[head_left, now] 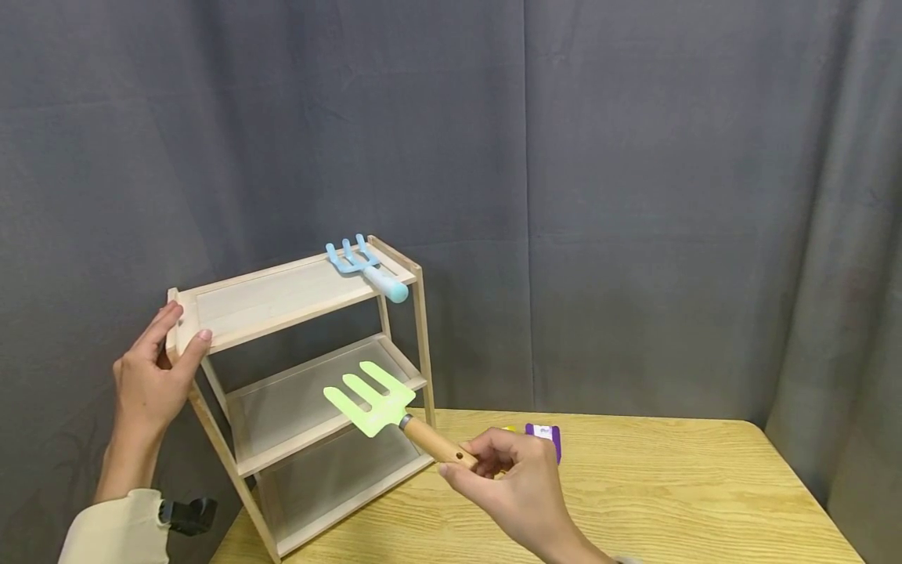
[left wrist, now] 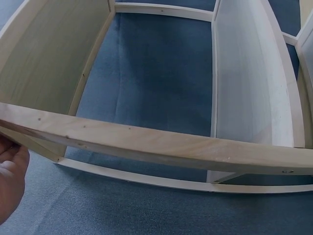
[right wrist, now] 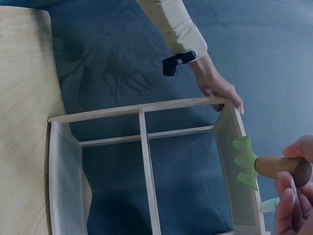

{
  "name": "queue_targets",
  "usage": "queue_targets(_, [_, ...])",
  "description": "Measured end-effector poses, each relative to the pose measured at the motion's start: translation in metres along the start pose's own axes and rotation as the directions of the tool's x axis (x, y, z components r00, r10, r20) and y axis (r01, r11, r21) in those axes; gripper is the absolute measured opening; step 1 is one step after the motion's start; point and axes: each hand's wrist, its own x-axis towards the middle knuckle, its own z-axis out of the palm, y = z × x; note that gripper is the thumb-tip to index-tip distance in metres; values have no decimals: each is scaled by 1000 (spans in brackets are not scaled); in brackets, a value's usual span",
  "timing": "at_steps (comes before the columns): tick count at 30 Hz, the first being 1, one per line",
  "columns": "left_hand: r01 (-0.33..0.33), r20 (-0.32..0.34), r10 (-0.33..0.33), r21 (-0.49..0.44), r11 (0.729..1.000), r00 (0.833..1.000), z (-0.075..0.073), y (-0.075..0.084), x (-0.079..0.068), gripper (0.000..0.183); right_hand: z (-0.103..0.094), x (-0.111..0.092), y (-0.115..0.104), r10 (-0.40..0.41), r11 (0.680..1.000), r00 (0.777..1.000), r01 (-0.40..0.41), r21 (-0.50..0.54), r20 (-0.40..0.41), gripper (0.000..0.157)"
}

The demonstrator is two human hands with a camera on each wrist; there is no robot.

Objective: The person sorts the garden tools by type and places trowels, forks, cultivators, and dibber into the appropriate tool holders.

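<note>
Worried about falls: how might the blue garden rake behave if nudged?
The blue garden rake may tip off forwards, since its handle overhangs the top shelf's front edge. It probably won't roll far, given its spread tines.

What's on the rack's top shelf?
Blue garden fork at the right end, handle reaching past the front edge. Left hand grips the left end. Top shelf beneath fork and hand is covered, unseen.

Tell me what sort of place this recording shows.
Likely an indoor recording booth or small studio: gray curtains hang behind and beside a wood-grain table, on which stands a three-tier wooden shelf.
</note>
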Motion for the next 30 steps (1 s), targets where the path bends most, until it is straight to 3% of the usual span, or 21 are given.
queue_targets(9, [-13,-20,12,-6,1000,1000,-1,-1,0,50,10,9,-3,-100,995,995,101,24,-4,17])
queue_targets(17, [-20,-23,20,-5,1000,1000,0,0,0,50,12,17,1,-202,979,977,203,6,-60,18])
queue_targets(30, [-40,-19,40,6,999,999,1,2,-1,49,19,35,-12,-215,976,973,216,-1,-87,16])
